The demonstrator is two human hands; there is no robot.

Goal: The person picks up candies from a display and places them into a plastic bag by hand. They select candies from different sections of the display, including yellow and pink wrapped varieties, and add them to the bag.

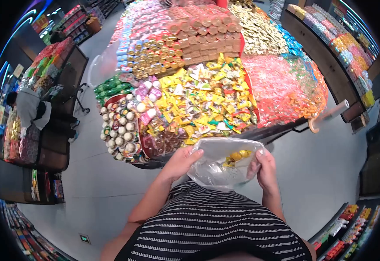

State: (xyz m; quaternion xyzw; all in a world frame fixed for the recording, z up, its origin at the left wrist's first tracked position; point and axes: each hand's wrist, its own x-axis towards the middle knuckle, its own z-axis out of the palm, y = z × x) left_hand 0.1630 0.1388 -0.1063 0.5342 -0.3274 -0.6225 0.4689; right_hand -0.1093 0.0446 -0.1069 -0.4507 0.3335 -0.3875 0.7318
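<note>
A clear plastic bag [211, 167] hangs between my two hands in front of my striped top, its mouth spread wide. A few yellow-wrapped candies [237, 157] lie inside it. My left hand [184, 162] pinches the bag's left rim between thumb and fingers. On the opposite side, my right hand [265, 168] grips the right rim, thumb uppermost. Just beyond the bag is a heap of yellow-wrapped candies [203, 100] on the display stand. Round candies in pale wrappers [121, 130] fill a container at the stand's left front corner.
Red-wrapped candies [275, 91] fill the stand's right section, near a clear plastic piece [331, 114] jutting from its edge. Stacked brown packets [209, 50] rise behind. A person [33, 108] bends by the left shelves, near a trolley [83, 98]. Grey floor [98, 182] surrounds the stand.
</note>
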